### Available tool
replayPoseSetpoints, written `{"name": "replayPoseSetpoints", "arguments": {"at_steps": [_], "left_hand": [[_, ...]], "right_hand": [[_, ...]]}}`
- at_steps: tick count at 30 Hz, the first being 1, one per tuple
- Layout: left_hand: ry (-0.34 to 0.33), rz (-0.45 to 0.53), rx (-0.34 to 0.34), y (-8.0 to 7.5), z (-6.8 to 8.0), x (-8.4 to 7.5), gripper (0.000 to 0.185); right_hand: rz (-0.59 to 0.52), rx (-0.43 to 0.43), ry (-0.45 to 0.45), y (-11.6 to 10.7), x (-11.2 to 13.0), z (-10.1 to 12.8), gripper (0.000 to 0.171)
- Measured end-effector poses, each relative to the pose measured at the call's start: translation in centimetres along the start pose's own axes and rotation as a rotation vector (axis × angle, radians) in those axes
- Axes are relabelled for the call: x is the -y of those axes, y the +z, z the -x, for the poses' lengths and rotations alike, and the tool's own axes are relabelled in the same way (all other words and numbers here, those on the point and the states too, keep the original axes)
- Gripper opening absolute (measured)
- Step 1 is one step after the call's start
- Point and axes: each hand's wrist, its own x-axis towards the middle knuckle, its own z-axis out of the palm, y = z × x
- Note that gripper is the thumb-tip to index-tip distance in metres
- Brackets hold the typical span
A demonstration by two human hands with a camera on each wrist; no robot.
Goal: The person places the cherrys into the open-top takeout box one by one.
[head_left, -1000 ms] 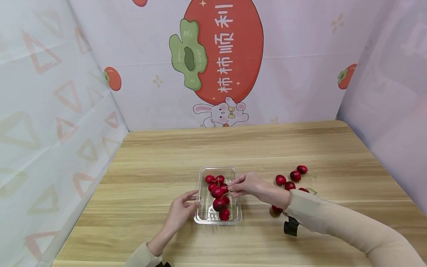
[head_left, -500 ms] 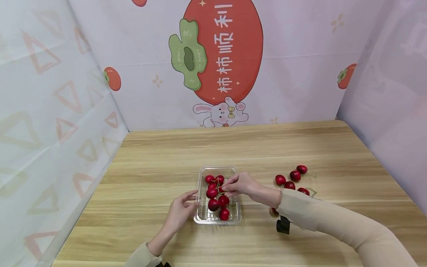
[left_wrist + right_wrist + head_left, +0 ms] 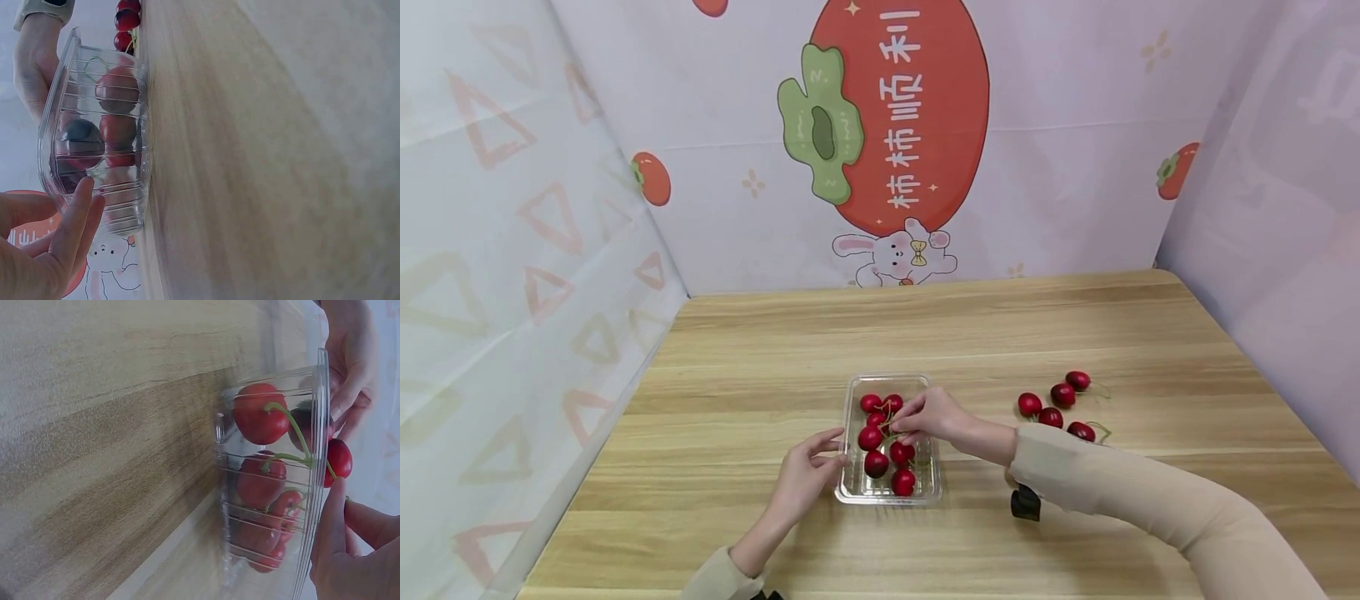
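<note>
- The clear plastic tray (image 3: 889, 492) sits on the desk (image 3: 760, 367) and holds six or so red cherries (image 3: 876, 463).
- Left hand (image 3: 805, 475) steadies the tray's left wall, fingers straight.
- Right hand (image 3: 928, 417) pinches a cherry stem (image 3: 294, 434) over the tray.
- Four loose cherries (image 3: 1049, 416) lie to the right.
- Since a second ago, the right hand has moved slightly further over the tray.

Wood-grain table (image 3: 760, 350): clear plastic tray (image 3: 851, 492) w/ cherries centre-front; loose cherries (image 3: 1051, 406) at right.
</note>
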Motion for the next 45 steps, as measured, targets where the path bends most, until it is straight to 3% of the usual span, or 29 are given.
{"name": "replayPoseSetpoints", "arguments": {"at_steps": [28,40,45], "left_hand": [[-0.008,0.003,0.005,0.03,-0.02,-0.04,0.039],[-0.004,-0.002,0.008,0.06,-0.23,0.4,0.04],[-0.006,-0.011,0.006,0.01,-0.22,0.3,0.039]], "right_hand": [[0.129,-0.001,-0.098,0.88,-0.3,-0.84,0.009],[0.146,0.004,-0.089,0.92,-0.26,-0.91,0.01],[0.218,0.013,-0.125,0.94,-0.21,-0.88,0.008]]}}
